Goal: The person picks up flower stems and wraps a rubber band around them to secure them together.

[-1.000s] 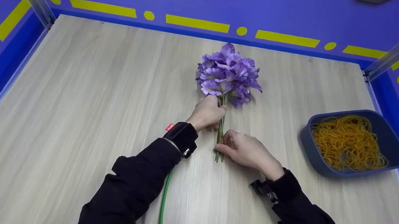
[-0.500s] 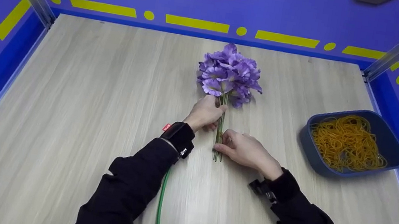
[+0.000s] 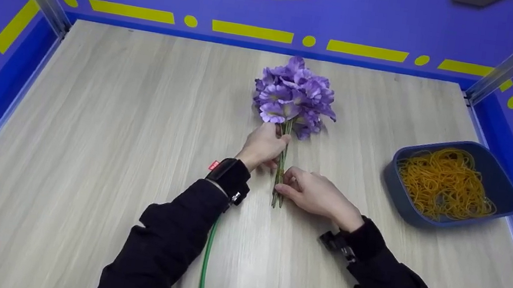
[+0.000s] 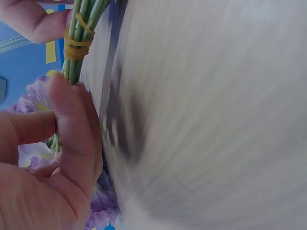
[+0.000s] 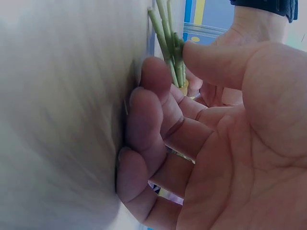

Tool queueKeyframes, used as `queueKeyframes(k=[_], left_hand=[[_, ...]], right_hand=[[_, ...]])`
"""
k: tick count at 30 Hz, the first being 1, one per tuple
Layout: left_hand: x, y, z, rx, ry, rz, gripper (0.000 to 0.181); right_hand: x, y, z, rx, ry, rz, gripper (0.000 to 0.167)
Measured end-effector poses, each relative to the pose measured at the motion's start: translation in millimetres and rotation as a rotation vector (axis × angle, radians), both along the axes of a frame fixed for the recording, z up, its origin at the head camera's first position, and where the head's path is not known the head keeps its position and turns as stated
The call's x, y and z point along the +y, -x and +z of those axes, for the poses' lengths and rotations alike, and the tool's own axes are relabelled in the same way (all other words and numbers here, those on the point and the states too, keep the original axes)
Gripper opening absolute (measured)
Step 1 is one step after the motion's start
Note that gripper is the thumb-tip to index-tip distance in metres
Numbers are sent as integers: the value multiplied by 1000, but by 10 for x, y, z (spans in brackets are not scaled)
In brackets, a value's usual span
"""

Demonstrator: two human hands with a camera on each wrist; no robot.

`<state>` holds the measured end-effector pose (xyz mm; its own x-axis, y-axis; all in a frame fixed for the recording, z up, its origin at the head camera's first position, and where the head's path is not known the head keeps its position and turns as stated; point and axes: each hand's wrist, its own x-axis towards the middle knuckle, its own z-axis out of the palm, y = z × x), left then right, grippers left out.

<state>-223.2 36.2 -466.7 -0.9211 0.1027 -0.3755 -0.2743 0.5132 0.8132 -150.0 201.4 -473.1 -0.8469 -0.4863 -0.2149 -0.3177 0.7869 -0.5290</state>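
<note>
A bunch of purple artificial flowers (image 3: 296, 92) lies in the middle of the wooden table, blossoms toward the back wall. My left hand (image 3: 262, 146) grips its green stems just below the blossoms. Lower down, near the cut ends, my right hand (image 3: 319, 194) pinches the stems between thumb and curled fingers. In the left wrist view a yellow rubber band (image 4: 76, 48) is wound several turns round the stems, between the two hands' fingers. The stem ends (image 5: 163, 36) stick out past the right thumb in the right wrist view.
To the right stands a dark blue-grey plastic box (image 3: 404, 202) holding a heap of yellow rubber bands (image 3: 446, 183). A green cable (image 3: 205, 267) runs from under the left forearm toward the front. Blue walls with yellow marks enclose the table's back and sides.
The lower stem ends and my right fingers have shifted slightly left. Both hands keep their hold, and the blossoms stay almost where they were.
</note>
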Motion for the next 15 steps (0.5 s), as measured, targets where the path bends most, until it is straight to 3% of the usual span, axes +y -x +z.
queueKeyframes(k=[5, 8, 11, 15], left_hand=[[-32, -20, 45, -11, 14, -11, 25], [-68, -130, 57, -8, -8, -61, 36], [-165, -305, 64, 50, -10, -155, 52], [-381, -549, 125, 198, -8, -239, 62]], right_hand=[[32, 18, 18, 21, 33, 16, 28], [111, -11, 70, 30, 93, 28, 30], [211, -69, 189, 66, 180, 7, 36], [313, -145, 367, 191, 276, -58, 45]])
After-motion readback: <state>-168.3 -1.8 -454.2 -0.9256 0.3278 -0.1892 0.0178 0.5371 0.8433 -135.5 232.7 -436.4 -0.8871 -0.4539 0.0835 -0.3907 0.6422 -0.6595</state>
